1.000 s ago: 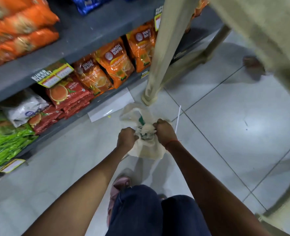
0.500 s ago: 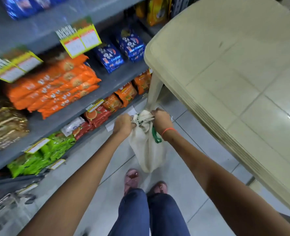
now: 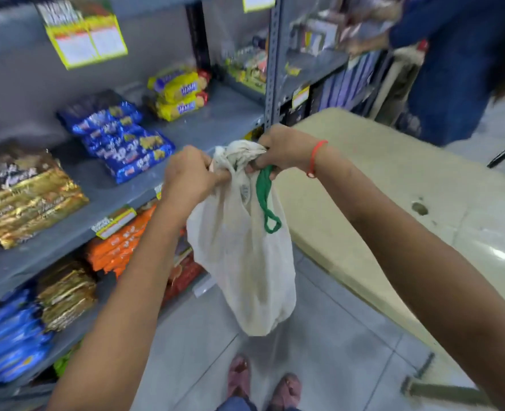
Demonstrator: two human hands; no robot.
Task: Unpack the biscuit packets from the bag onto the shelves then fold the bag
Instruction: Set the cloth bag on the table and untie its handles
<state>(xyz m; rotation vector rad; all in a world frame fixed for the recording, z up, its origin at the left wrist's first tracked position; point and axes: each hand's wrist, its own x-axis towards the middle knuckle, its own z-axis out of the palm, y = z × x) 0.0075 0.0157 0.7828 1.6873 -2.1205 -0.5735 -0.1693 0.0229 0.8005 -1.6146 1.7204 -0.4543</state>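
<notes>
A cream cloth bag [image 3: 245, 262] with a green handle loop [image 3: 267, 200] hangs in the air in front of me, bulging at the bottom. Its bunched top is gripped on the left side by my left hand [image 3: 190, 176] and on the right side by my right hand [image 3: 283, 151], which wears a red thread at the wrist. The bag's contents are hidden. The grey shelves [image 3: 215, 126] stand to the left, holding blue biscuit packets [image 3: 120, 140], yellow packets [image 3: 180, 93] and gold-brown packets [image 3: 23, 197].
A beige plastic table [image 3: 408, 188] stands close on the right. Lower shelves carry orange packets [image 3: 120, 244] and more blue packets [image 3: 11, 336]. Another person in blue [image 3: 452, 69] stands at the back right. My feet [image 3: 263, 384] are on the grey tiled floor.
Both hands have lifted the bag from the floor up to the height of the middle shelf. The view has risen from the floor to the shelves and table top.
</notes>
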